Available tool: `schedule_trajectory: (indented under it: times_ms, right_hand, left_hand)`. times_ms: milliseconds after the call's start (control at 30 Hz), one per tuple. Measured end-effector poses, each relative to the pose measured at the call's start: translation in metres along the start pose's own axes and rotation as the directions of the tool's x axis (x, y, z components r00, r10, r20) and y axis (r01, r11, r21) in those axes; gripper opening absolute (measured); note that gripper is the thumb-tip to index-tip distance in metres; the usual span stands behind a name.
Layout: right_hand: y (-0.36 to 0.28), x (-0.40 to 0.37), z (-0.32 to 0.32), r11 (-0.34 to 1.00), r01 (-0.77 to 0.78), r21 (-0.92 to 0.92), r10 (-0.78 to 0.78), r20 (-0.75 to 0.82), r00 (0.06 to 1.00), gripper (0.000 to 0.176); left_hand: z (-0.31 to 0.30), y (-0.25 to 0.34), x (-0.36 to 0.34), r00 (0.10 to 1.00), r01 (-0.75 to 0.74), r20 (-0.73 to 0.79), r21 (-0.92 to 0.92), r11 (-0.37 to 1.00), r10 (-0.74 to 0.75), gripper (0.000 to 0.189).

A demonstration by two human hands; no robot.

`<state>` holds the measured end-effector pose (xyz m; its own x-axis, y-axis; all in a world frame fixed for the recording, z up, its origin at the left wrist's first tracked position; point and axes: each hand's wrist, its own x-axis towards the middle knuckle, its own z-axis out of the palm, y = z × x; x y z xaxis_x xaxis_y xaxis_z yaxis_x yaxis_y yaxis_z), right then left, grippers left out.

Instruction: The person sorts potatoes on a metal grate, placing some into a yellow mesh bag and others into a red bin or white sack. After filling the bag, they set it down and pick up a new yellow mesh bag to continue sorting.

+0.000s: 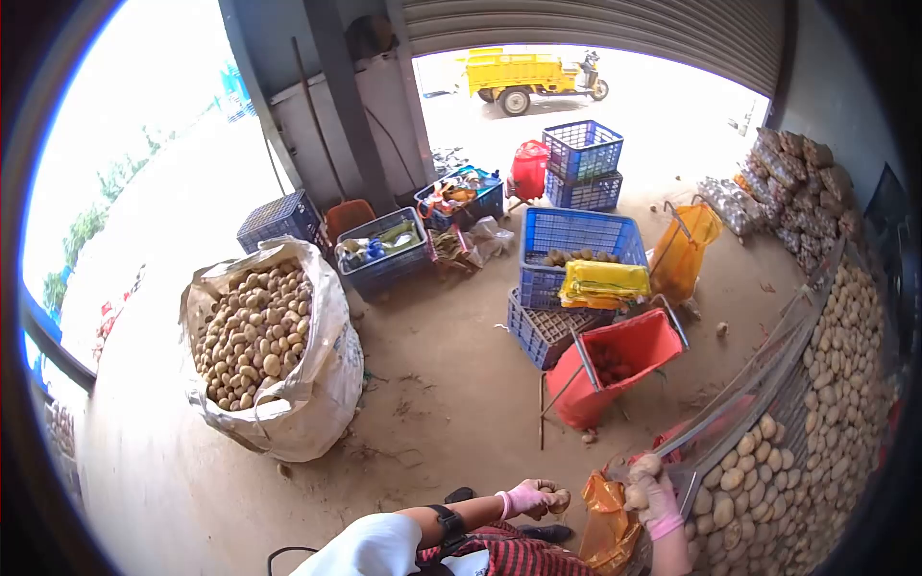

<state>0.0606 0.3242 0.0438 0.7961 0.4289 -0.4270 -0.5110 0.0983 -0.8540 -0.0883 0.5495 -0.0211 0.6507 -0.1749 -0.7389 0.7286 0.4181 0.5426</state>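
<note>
Hands full at the potato pile [759, 480], an orange bag [605, 528] between them.
Left forearm stretched sideways, gloved left hand [525, 498] curled round at least one potato [555, 500]; forearm raised, gloved right hand [661, 504] clutches potatoes [638, 496].

Floor [432, 384] open leftward—heaped potatoes [746, 477] block right.

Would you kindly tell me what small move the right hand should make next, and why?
Probably lower its potatoes into the orange bag: the right hand holds them right beside it, while the left hand, apparently also holding potatoes, is farther from the bag.
</note>
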Motion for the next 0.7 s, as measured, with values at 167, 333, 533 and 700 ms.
schedule_trajectory:
  times_ms: [167,333,533,700]
  right_hand:
    - [0.03,0.041,0.289,0.946,-0.113,-0.303,0.261,0.508,0.821,0.048]
    - [-0.006,0.004,0.464,0.999,-0.037,-0.015,0.034,0.81,0.585,0.083]
    - [0.055,0.02,0.334,0.915,-0.403,-0.023,0.4,0.184,0.898,0.046]
    - [0.052,0.08,0.203,0.848,-0.354,0.395,0.434,-0.134,0.891,0.027]
  left_hand:
    - [-0.114,-0.016,-0.07,0.961,-0.115,-0.276,-0.358,0.927,0.013,0.027]
    - [-0.224,-0.088,-0.058,0.827,-0.526,-0.219,0.019,0.85,0.517,0.015]
    - [-0.233,-0.053,-0.076,0.982,-0.175,-0.151,-0.511,0.842,0.112,0.017]
    - [-0.173,0.009,-0.057,0.941,0.021,-0.32,-0.278,0.96,-0.113,0.016]
